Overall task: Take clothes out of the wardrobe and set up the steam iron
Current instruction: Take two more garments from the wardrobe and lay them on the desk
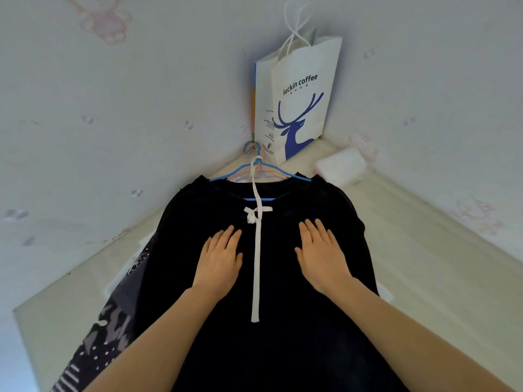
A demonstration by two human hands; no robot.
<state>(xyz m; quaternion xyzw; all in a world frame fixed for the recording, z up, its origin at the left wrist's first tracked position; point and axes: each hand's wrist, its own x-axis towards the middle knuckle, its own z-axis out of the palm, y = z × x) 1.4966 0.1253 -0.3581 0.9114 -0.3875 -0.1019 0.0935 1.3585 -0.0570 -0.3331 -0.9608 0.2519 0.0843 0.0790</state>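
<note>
Left hand, right hand: fingers straight, apparently pressing the black garment.

Pale wallpapered walls, faint pink bear prints; white paper bag in corner; cream surface below.

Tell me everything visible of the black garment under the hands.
The black soft-cloth garment lies flat on a pale padded surface, top edge on a blue hanger. A white drawstring, tied in a bow, runs down its middle. The left hand and right hand rest flat on it, either side of the drawstring. A grey patterned cloth shows beneath its left edge.
</note>
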